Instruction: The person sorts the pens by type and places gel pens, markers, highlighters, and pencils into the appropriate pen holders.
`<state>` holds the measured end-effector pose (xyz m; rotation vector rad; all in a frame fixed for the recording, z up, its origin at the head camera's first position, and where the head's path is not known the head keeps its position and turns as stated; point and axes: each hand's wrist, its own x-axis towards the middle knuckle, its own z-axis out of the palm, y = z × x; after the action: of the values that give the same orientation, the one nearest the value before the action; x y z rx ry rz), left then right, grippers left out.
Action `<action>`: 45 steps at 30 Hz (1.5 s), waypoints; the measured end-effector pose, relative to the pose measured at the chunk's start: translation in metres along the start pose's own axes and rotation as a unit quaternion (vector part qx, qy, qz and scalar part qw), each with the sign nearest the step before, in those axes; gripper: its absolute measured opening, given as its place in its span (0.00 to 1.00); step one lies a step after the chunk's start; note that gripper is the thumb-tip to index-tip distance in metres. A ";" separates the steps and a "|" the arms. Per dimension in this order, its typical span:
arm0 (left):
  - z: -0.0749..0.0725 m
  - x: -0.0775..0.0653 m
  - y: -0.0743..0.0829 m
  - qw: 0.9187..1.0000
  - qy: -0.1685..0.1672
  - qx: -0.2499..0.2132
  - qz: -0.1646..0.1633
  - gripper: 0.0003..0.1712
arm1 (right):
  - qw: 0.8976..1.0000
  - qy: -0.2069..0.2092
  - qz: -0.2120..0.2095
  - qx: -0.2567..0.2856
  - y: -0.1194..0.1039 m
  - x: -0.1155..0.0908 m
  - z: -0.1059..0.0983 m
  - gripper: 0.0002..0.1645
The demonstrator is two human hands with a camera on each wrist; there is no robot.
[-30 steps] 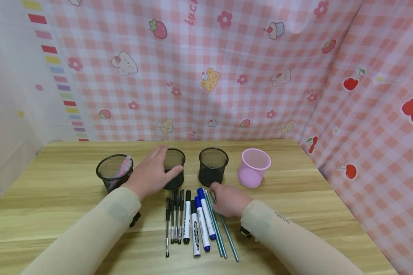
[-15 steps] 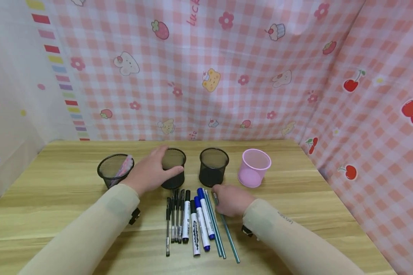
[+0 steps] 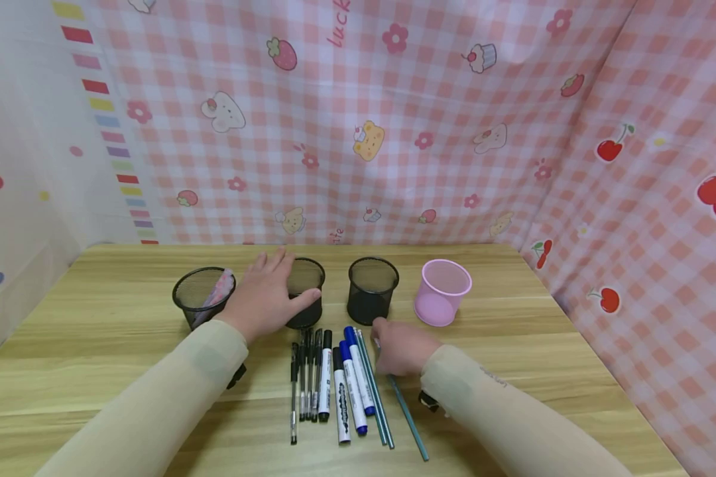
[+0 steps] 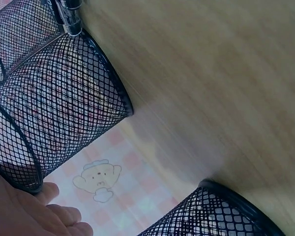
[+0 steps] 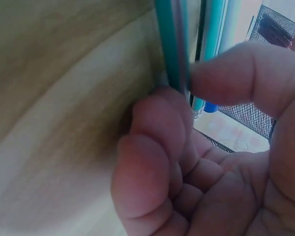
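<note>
Over woodgrain tabletop [image 3: 513, 305], right fingers [image 5: 157, 123] pinching slim rod [image 3: 410, 421]

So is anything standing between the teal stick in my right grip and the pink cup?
Nothing visible does: in the head view, only tabletop shows between the right grip, pinching the teal stick, and the pink cup. The nearest black cup stands left of that path.

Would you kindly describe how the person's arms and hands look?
Cream sleeves cover both arms to the wrist, each with a faint grey-green patch near the cuff; the right carries small dark lettering. A small black object shows at each wrist. Left hand and right hand are ungloved.
</note>
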<state>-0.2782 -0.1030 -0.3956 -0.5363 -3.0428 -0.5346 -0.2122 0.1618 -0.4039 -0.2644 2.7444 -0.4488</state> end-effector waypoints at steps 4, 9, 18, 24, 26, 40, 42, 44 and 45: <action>-0.001 0.000 0.001 1.000 0.001 0.002 0.001 0.59 | 0.999 0.011 -0.002 0.035 0.006 -0.001 -0.004 0.32; -0.001 0.000 0.002 1.000 0.002 0.009 0.001 0.59 | 0.996 0.049 -0.015 0.067 0.010 -0.006 -0.014 0.32; -0.001 0.000 0.003 1.000 -0.002 0.004 -0.001 0.61 | 0.959 0.164 -0.064 0.222 0.008 -0.019 -0.033 0.31; 0.000 0.000 0.003 1.000 -0.003 -0.002 -0.003 0.61 | 0.902 0.252 -0.115 0.331 0.006 -0.020 -0.037 0.30; 0.000 0.000 0.003 1.000 -0.003 -0.008 -0.004 0.59 | 0.877 0.286 -0.133 0.363 0.003 -0.018 -0.037 0.30; 0.001 0.000 0.002 1.000 0.000 -0.011 -0.003 0.58 | 0.734 0.434 -0.162 0.497 -0.011 -0.011 -0.039 0.26; 0.001 0.000 0.002 1.000 0.000 -0.010 -0.004 0.59 | 0.726 0.441 -0.158 0.504 -0.012 -0.010 -0.040 0.25; 0.001 0.000 0.002 1.000 0.001 -0.012 -0.004 0.58 | 0.719 0.448 -0.154 0.508 -0.014 -0.009 -0.039 0.25; 0.001 0.000 0.002 1.000 0.001 -0.012 -0.004 0.58 | 0.717 0.452 -0.152 0.509 -0.015 -0.008 -0.039 0.25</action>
<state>-0.2774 -0.1010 -0.3957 -0.5238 -3.0408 -0.5727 -0.2169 0.1608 -0.3614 -0.2107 2.6370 -2.6276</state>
